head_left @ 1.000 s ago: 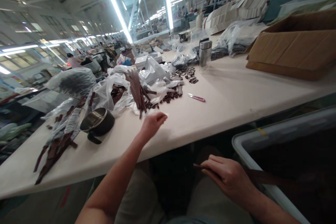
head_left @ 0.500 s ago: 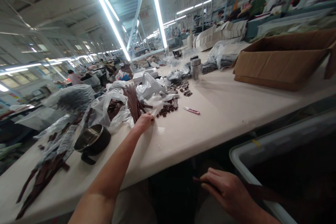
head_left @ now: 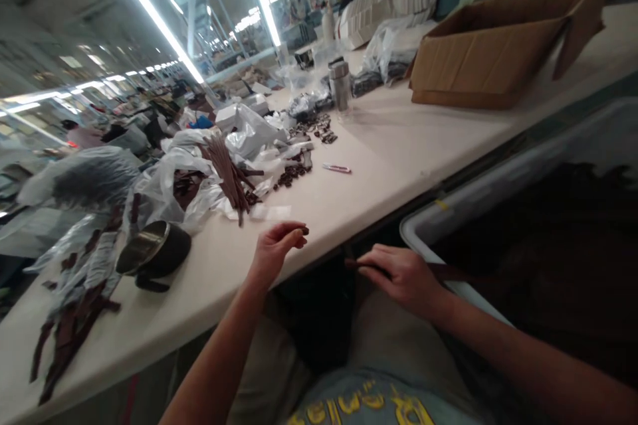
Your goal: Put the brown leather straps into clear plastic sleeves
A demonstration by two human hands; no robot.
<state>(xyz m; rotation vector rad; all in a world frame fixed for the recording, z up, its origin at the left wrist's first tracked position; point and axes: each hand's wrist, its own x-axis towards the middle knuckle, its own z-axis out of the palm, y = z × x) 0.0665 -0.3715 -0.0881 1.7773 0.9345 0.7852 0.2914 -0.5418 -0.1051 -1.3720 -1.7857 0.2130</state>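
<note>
1. Head view, left hand (head_left: pixel 273 247): thumb and fingertips are pinched narrowly on a small dark piece (head_left: pixel 306 230), mostly covered, its exact shape too hidden to tell, above the near edge of the smooth, pale table (head_left: pixel 399 159).
2. Head view, right hand (head_left: pixel 401 273): fingers are closed around a flat, dark brown strap (head_left: pixel 448 271). Its short end pokes out toward the left hand, apart from it; the other length runs back over the rounded rim of a grey plastic bin (head_left: pixel 423 242).
3. Head view, tabletop: small, dark brown loops (head_left: pixel 294 176) lie heaped beside a sheaf of long, flat brown strips (head_left: pixel 224 166) on crinkled clear plastic. Nearby are slim pink-handled snips (head_left: pixel 339 169); farther left, a round, dark, glossy pot (head_left: pixel 172 249).
</note>
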